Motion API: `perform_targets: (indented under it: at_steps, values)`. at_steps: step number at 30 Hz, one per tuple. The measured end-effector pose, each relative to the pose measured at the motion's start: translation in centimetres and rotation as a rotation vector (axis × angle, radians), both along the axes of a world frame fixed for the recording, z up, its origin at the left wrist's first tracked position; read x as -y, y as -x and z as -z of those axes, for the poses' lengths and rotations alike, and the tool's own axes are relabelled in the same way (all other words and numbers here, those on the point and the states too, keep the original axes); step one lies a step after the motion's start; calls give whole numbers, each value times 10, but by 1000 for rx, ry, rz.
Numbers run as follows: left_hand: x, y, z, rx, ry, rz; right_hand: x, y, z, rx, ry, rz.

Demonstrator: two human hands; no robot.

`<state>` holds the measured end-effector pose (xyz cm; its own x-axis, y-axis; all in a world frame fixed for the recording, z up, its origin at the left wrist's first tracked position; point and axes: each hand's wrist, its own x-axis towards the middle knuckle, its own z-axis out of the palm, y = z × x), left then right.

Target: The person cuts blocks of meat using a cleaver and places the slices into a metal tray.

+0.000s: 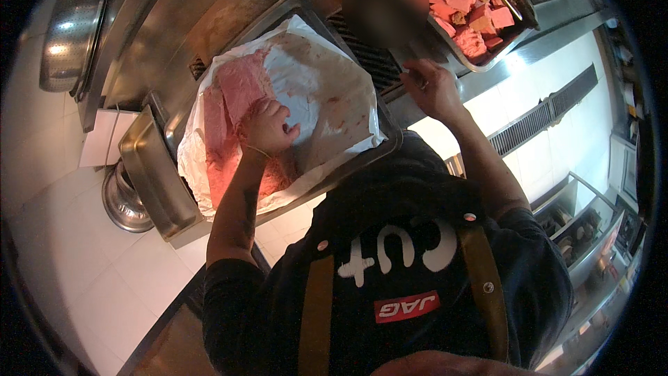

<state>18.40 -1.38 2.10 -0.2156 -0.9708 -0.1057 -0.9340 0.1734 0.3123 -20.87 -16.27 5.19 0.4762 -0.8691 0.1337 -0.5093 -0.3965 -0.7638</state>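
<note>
Large slabs of pink raw meat point(238, 83) lie on white paper point(296, 63) that lines a shallow metal tray point(391, 141). My left hand point(270, 127) is over the slabs on the left side of the paper, its fingers loosely curled and the thumb apart. Nothing shows in the gap between them; whether its underside touches the meat cannot be made out. Right of the tray, my right hand point(433, 89) hovers by the counter edge with bent, parted fingers and nothing visible in them. Reddish stains mark the bare part of the paper.
A metal pan of chopped meat chunks point(463, 0) stands at the far right, beside a blurred round patch. A perforated metal bowl point(73, 35), an empty-looking steel pan point(149, 174) and a round metal vessel point(126, 198) are at left. A floor drain grate point(546, 111) lies right.
</note>
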Motion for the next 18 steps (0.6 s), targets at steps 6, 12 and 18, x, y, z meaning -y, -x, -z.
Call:
perform_targets:
  at_steps: [6, 12, 18]
  values:
    - [-38, 25, -13, 102, 72, 72, 1, 8, 9, -53, -46, 7]
    - [-78, 27, -29, 116, -6, 173, -1, 12, 17, -70, 12, 15]
    - [-117, 6, -49, 31, -152, 169, 3, 7, 12, -49, -19, -89]
